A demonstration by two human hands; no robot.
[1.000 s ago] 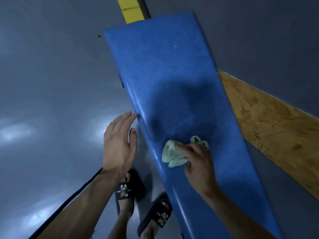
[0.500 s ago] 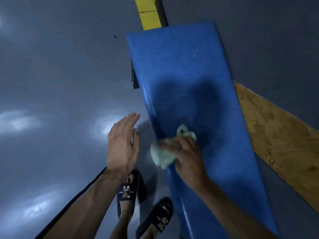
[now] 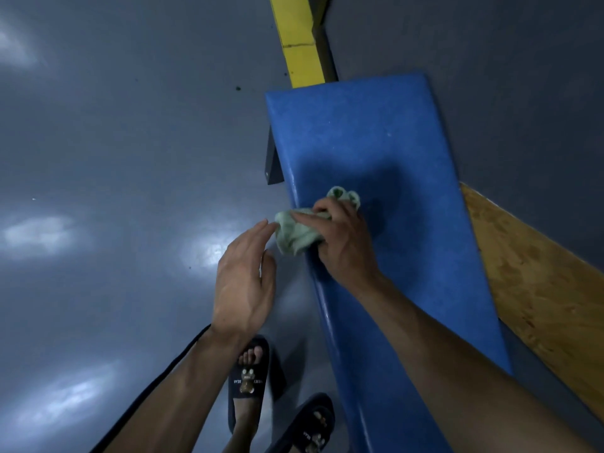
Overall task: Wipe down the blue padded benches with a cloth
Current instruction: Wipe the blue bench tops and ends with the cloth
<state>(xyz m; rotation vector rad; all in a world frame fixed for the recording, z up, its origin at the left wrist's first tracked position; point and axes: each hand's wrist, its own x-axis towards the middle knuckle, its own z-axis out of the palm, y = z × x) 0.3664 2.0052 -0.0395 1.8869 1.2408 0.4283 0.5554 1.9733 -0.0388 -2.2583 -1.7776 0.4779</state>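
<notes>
Now right hand (image 3: 343, 246) grip closed on green cloth (image 3: 295, 235), pressing it at left edge of blue worktop (image 3: 376, 142); left hand (image 3: 243, 282) open flat, fingertips near cloth, above floor (image 3: 114, 158)

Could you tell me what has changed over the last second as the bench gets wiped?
The right hand has slid the green cloth from the middle of the blue bench to its left edge, where part of the cloth now hangs over the side. The open left hand now has its fingertips right beside the cloth. The right hand's grip on the cloth and the person's stance are unchanged.
</notes>
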